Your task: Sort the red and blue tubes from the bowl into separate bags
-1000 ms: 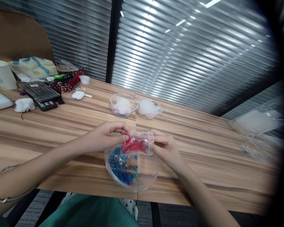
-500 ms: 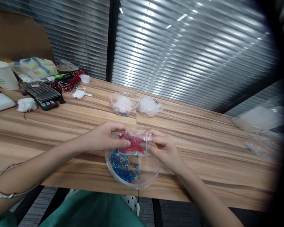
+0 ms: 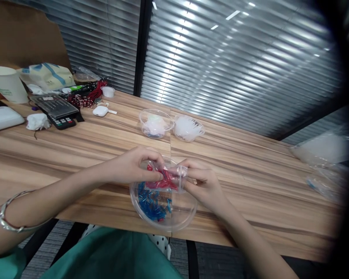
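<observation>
Nothing legible — blurred print (image 3: pixel 5 92) on cup (image 3: pixel 14 82)

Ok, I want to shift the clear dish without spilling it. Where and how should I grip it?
Probably by the rim of the clear dish, from the left and right near sides: the near rim is uncovered, while the bag, left hand and right hand crowd the far part. The blue pieces lie mainly in the left half, so support that side well.

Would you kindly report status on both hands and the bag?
Left hand and right hand both on clear bag, red pieces inside. Bag above round tub holding blue pieces. Nothing visibly blocking either hand.
</observation>
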A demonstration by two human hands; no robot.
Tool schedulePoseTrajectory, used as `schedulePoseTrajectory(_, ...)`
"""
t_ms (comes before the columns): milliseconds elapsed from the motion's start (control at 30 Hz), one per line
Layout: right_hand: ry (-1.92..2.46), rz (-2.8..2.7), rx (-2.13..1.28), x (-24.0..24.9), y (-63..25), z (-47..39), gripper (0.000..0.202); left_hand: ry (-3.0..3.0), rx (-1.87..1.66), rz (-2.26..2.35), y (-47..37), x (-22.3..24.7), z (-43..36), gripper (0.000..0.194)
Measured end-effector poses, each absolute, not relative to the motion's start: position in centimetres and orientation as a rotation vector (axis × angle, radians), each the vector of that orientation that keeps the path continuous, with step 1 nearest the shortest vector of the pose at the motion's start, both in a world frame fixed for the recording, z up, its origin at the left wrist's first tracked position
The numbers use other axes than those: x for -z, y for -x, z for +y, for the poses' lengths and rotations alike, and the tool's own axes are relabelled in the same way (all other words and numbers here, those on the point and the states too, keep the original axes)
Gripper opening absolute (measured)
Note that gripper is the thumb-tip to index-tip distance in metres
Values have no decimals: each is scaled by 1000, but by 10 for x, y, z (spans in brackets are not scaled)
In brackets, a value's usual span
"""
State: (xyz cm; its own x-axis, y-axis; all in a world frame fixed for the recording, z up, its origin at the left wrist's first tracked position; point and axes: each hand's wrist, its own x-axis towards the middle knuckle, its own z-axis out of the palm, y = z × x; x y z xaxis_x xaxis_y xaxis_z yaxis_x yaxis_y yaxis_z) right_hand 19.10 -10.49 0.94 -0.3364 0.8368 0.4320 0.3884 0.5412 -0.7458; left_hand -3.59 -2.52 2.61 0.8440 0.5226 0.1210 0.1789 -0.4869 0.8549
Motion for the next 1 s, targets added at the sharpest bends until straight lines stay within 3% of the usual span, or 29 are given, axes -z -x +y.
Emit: schedulePoseTrajectory(1000, 963, -2031, -662, -12, -194, -106, 28, -2070, -475, 410, 33, -22, -24, 19)
